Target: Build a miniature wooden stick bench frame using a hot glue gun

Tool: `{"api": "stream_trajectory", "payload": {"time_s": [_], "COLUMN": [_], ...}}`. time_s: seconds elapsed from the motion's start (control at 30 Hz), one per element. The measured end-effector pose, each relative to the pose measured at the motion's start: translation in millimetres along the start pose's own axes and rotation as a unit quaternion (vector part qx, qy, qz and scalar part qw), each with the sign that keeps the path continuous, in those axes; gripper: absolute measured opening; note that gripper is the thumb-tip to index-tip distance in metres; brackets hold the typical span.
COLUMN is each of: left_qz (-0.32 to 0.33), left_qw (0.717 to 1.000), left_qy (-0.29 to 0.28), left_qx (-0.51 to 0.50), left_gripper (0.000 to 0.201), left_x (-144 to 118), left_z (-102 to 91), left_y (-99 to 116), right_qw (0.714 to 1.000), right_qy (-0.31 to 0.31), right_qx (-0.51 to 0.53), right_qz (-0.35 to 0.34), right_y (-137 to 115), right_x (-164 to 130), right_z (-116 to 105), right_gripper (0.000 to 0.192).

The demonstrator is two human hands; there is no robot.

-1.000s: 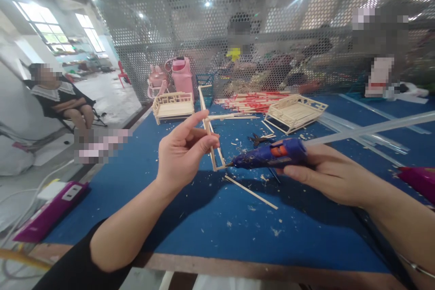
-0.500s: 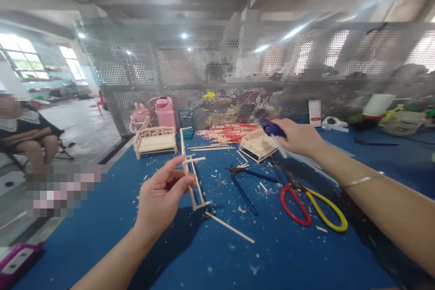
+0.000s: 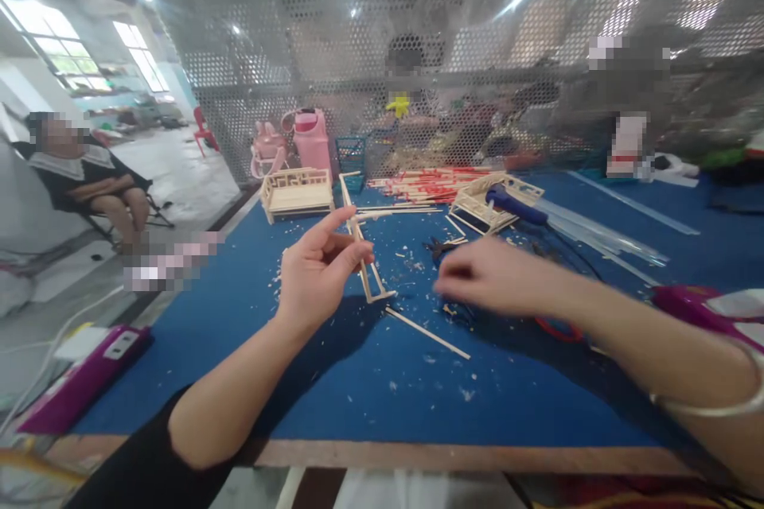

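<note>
My left hand pinches a small frame of thin wooden sticks, held upright just above the blue tabletop. My right hand, blurred and with its fingers curled, hovers over the pliers and hides most of them. Whether it touches them I cannot tell. A blue glue gun lies against a miniature wooden bench at the back right. Another miniature bench stands upright at the back left. One loose stick lies in front of the frame. Scissors are partly hidden under my right forearm.
Red-marked sticks are piled before a perforated screen. Clear glue sticks lie at right. A purple power strip sits at the left corner, a pink bottle at the back. A person sits beyond the table.
My right hand has let go of the glue gun, now lying by the right bench, and has come nearer, over the pliers. The view has tilted down; my left hand keeps the frame.
</note>
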State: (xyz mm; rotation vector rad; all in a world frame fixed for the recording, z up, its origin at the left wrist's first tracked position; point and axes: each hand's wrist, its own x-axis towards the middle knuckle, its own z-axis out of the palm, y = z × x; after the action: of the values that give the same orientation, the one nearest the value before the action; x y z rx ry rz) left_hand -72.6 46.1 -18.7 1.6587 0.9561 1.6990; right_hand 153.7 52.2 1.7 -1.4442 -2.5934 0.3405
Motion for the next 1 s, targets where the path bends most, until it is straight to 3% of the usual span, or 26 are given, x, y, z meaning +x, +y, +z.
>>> {"api": "stream_trajectory", "payload": {"time_s": [0.03,0.13,0.3,0.37,0.43,0.53,0.6,0.67,0.8,1.0], "left_qz": [-0.001,-0.007,-0.016,-0.026,-0.038,-0.061,-0.075,-0.086,-0.099,-0.106], "left_qw": [1.000,1.000,1.000,0.999,0.999,0.997,0.996,0.995,0.992,0.987], "left_qy": [0.003,0.011,0.018,0.023,0.027,0.024,0.024,0.030,0.039,0.038], "left_qx": [0.000,-0.002,-0.009,-0.016,-0.026,-0.039,-0.043,-0.047,-0.075,-0.110], "left_gripper": [0.039,0.039,0.039,0.041,0.043,0.043,0.042,0.042,0.044,0.042], "left_x": [0,0,1,1,1,0,-2,-3,-4,-3], "left_z": [0.1,-0.8,-1.5,-0.6,0.4,1.7,2.1,2.4,4.0,4.1], "left_y": [0,1,0,0,2,6,8,10,11,11], "right_qw": [0.998,0.997,0.996,0.996,0.984,0.921,0.886,0.874,0.882,0.892], "right_qy": [-0.052,-0.071,-0.092,-0.086,-0.055,0.034,0.094,0.141,0.198,0.214], "right_qx": [0.017,0.028,-0.018,0.028,0.166,0.387,0.454,0.464,0.426,0.398], "right_qz": [-0.014,-0.010,-0.001,0.017,0.037,0.035,0.006,-0.016,-0.017,-0.005], "right_y": [-18,-46,-30,-22,-19,-25,-34,-42,-53,-61], "right_x": [-3,-7,-15,-17,-15,-5,3,9,14,18], "right_z": [9,30,25,16,9,8,12,18,25,22], "right_gripper": [0.025,0.013,0.020,0.019,0.017,0.008,0.010,0.012,0.017,0.016]}}
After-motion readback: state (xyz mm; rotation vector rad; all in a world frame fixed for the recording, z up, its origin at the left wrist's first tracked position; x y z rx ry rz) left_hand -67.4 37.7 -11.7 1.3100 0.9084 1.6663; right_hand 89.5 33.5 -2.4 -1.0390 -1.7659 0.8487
